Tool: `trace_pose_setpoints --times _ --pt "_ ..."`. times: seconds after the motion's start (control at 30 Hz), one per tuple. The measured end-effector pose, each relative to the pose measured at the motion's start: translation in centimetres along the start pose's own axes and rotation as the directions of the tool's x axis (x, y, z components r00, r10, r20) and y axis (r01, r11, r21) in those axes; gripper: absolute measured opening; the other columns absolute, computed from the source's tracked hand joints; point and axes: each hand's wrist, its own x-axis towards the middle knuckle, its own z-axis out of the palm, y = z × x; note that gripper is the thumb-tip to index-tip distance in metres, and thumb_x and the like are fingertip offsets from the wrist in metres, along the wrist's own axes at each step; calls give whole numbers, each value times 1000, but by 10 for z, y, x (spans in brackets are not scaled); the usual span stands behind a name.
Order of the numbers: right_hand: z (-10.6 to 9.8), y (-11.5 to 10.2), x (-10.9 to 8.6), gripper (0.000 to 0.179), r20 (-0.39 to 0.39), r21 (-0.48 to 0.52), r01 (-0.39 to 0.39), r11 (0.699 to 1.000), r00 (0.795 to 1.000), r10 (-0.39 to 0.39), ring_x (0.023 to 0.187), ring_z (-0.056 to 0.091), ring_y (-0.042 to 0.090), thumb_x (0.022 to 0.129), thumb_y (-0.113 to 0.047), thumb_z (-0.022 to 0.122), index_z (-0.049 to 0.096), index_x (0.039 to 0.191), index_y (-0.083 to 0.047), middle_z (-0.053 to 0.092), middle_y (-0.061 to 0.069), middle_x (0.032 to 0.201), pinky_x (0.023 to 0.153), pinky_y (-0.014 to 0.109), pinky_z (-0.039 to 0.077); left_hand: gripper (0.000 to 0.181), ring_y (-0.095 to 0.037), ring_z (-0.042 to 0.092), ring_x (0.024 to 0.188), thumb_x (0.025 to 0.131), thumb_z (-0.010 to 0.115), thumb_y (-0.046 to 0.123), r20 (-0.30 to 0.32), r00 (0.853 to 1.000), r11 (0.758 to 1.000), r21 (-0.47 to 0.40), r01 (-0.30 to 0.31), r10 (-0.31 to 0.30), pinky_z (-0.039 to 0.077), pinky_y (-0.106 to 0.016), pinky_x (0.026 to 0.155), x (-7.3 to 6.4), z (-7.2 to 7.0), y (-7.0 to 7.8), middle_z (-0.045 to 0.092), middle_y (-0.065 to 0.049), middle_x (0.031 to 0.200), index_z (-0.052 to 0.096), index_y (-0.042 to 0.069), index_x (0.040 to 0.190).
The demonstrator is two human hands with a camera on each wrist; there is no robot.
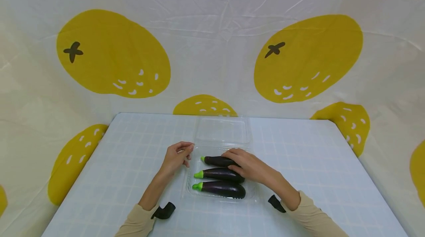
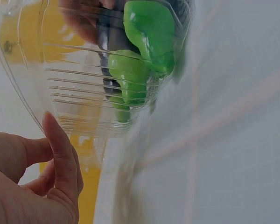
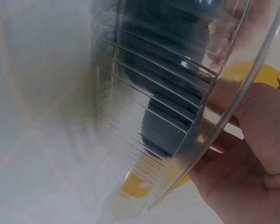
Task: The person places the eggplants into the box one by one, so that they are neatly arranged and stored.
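Observation:
Three dark purple eggplants with green stem ends lie side by side in a clear plastic clamshell container (image 1: pixel 188 187). My right hand (image 1: pixel 247 163) grips the wide right end of the far eggplant (image 1: pixel 214 161), thumb on the near side and fingers over the back. In front of it are the middle eggplant (image 1: pixel 219 174) and the near eggplant (image 1: pixel 222 189), stems to the left. My left hand (image 1: pixel 177 157), fingers loosely bent, is at the container's far left corner. In the left wrist view one fingertip (image 2: pixel 49 119) is right at the clear rim.
The container's clear lid (image 1: pixel 222 130) lies folded back toward the table's far edge. A pale blue checked cloth covers the table (image 1: pixel 109 178). Behind stands a white curtain (image 1: pixel 212 45) with large yellow fruit prints. Black wrist straps (image 1: pixel 165 211) show near both sleeves.

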Motion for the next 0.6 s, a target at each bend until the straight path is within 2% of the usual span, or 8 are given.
trace_pose_setpoints --times 0.27,0.6 --pt "1 2 0 35 0 8 12 1000 1000 -12 113 63 26 96 -6 72 63 130 -2 65 9 123 94 42 56 24 -14 56 62 99 70 10 -5 1000 1000 9 -9 9 51 -24 45 -1 1 1 64 -24 93 69 -6 117" --pt "0 0 0 36 47 13 -9 1000 999 8 121 61 30 98 -3 68 63 134 0 65 13 130 101 45 52 24 -15 56 61 100 69 11 -5 1000 1000 14 -17 17 51 -24 45 -2 2 1 63 -25 92 69 -7 116"
